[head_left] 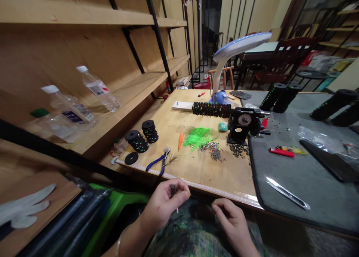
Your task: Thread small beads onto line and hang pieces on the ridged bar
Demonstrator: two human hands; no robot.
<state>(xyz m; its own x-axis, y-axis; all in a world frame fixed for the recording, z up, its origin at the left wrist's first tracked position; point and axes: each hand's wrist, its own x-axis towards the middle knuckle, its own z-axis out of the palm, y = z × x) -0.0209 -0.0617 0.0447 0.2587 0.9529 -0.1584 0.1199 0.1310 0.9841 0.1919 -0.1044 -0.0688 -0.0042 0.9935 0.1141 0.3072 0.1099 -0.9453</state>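
The labels on the plastic bottles [74, 113] are too small to read. Just off the worktop [224, 178] edge, the left hand's [164, 204] fingers pinch a small dark piece [172, 189]; the right hand's [230, 219] fingers curl half-closed, and whether they hold anything cannot be told.

The only view looks forward and down from the person's head, close behind the left hand [165, 204] and right hand [231, 221] at the frame's lower edge. It faces across a wooden workbench [224, 174] toward a desk lamp [241, 43].
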